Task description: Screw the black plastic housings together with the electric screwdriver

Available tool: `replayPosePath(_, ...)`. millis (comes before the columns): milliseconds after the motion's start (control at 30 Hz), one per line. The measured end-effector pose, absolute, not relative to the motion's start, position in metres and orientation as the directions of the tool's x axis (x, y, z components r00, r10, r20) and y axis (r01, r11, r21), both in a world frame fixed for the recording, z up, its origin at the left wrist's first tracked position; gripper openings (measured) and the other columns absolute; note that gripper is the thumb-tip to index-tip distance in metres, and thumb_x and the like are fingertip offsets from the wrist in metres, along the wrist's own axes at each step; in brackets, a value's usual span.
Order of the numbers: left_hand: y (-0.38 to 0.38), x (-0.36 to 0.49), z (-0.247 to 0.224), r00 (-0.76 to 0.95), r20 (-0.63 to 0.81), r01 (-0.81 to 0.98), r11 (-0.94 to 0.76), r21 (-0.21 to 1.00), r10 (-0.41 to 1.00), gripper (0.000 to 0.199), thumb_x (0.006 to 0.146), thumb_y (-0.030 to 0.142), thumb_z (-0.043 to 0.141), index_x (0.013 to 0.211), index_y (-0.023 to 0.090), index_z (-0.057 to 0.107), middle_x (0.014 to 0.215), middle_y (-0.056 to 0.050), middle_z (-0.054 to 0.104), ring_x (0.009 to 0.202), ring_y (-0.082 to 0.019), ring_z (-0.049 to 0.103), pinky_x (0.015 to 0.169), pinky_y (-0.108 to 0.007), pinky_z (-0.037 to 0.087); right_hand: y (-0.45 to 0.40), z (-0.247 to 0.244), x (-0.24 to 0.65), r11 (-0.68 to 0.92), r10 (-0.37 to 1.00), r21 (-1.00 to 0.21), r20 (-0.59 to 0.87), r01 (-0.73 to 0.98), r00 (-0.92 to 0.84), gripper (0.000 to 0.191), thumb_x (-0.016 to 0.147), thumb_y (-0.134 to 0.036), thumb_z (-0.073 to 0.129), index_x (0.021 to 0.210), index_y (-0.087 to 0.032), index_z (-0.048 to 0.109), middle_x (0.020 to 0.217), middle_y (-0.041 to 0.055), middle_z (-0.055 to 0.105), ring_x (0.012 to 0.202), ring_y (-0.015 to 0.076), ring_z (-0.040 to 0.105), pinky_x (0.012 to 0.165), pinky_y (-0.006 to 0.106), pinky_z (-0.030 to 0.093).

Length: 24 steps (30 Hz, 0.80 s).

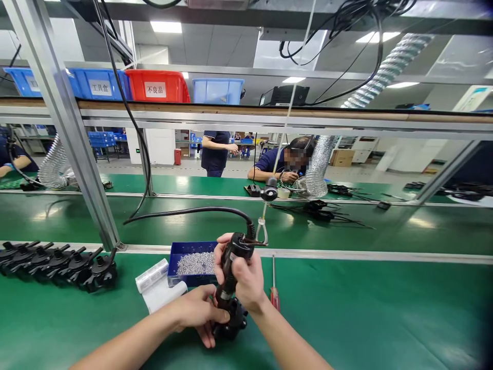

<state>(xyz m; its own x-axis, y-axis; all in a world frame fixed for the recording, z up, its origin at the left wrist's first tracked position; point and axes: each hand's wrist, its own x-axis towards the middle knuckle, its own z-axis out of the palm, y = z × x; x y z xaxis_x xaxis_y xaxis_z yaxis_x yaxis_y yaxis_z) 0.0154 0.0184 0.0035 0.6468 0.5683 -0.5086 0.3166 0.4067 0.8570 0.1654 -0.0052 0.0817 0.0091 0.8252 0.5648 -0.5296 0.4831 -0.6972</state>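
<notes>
My right hand point(246, 280) is wrapped round a black electric screwdriver point(230, 272), which hangs from a cord and points down. Below it, my left hand point(202, 313) grips a black plastic part point(233, 321) on the green bench. The driver's lower end meets the top of that part; the tip itself is hidden. Behind my hands is a blue tray point(192, 282) of small silver screws point(196, 263). A red-handled screwdriver point(275, 295) lies to the right of my right hand.
Several similar black parts point(57, 264) stand in a row at the left. A roll of white material point(162, 285) lies beside the tray. A metal post point(65, 118) rises at the left, and a black cable point(192, 209) loops behind my hands. A co-worker point(273, 159) leans over the opposite bench.
</notes>
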Motion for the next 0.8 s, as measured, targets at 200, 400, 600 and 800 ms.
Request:
replayPosePath(200, 0.021, 0.015, 0.001, 0.611, -0.546, 0.342, 0.431, 0.835, 0.574, 0.064, 0.053, 0.046, 0.101, 0.093, 0.021, 0.058, 0.058, -0.001, 0.069, 0.046, -0.021, 0.071, 0.038, -0.021, 0.048, -0.006, 0.089, 0.161, 0.544, 0.833, -0.759, 0.540, -0.358, 0.122, 0.040, 0.093, -0.053, 0.088, 0.104, -0.020, 0.068, 0.070, -0.0042, 0.064, 0.045, 0.0080, 0.056, 0.046, 0.020, 0.045)
replayPosePath(400, 0.019, 0.018, 0.006, 0.577, -0.548, 0.322, 0.447, 0.834, 0.606, 0.059, 0.045, 0.052, 0.102, 0.073, 0.016, 0.065, 0.060, -0.007, 0.071, 0.050, -0.019, 0.071, 0.041, -0.021, 0.052, -0.003, 0.090, 0.161, 0.522, 0.848, -0.778, 0.515, -0.350, 0.121, 0.049, 0.086, -0.057, 0.093, 0.102, -0.019, 0.068, 0.075, -0.0019, 0.066, 0.046, 0.0080, 0.056, 0.046, 0.021, 0.045)
replayPosePath(600, 0.016, 0.019, 0.012, 0.576, -0.534, 0.321, 0.429, 0.844, 0.619, 0.057, 0.043, 0.053, 0.101, 0.069, 0.013, 0.070, 0.057, -0.005, 0.067, 0.048, -0.018, 0.069, 0.038, -0.020, 0.049, -0.008, 0.091, 0.162, 0.458, 0.833, -0.692, 0.554, -0.558, -0.003, 0.048, 0.093, -0.060, 0.082, 0.118, -0.020, 0.074, 0.088, 0.0028, 0.069, 0.056, 0.0110, 0.059, 0.052, 0.024, 0.043)
replayPosePath(800, 0.014, 0.019, 0.015, 0.623, -0.488, 0.314, 0.376, 0.872, 0.612, 0.049, 0.053, 0.053, 0.096, 0.061, 0.016, 0.065, 0.049, -0.001, 0.061, 0.043, -0.015, 0.065, 0.030, -0.018, 0.025, -0.007, 0.090, 0.159, 0.363, 0.856, -0.646, 0.516, -0.671, -0.033, 0.049, 0.089, -0.056, 0.073, 0.118, -0.016, 0.079, 0.086, 0.0067, 0.073, 0.057, 0.0148, 0.058, 0.051, 0.027, 0.041)
